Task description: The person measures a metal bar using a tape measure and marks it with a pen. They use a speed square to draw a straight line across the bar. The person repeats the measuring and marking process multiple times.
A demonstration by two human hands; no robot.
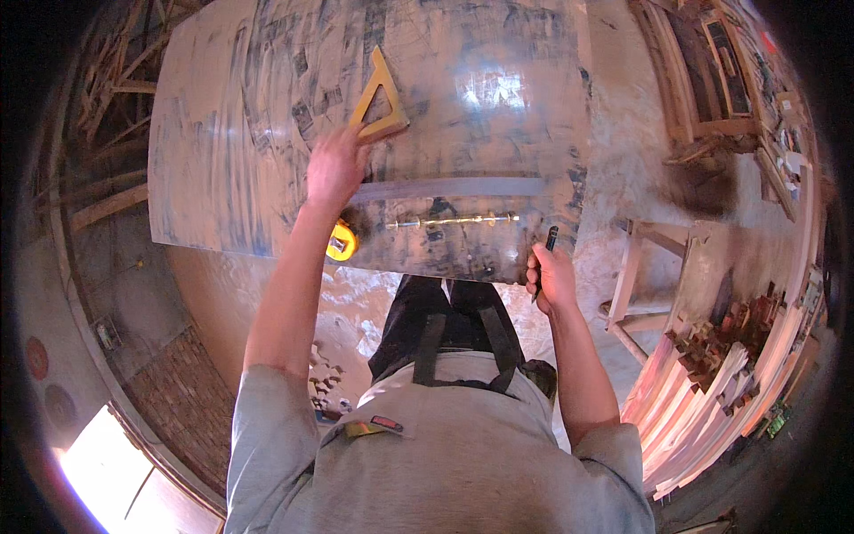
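My left hand (337, 169) reaches over the large scuffed sheet-topped table (205, 178), its fingers closed at the lower left corner of a yellow triangular set square (363, 109). The square's tip points away from me. Near my left forearm lies a yellow tape measure (342, 242), close to the table's front edge. My right hand (555, 278), at the right end of that edge, is closed around a dark pen-like marker (551, 238) held upright. Between my hands a thin shiny metal rod (454, 221) with small collars lies crosswise. Beyond it is a flat grey strip (454, 187).
On the right stand a wooden trestle (636, 276) and a stack of long boards (694, 418) with offcut blocks (729, 329) on it. Wooden frames (712, 71) lean at the far right. Timber pieces (111, 196) lie to the left, and small scraps (327, 378) litter the floor.
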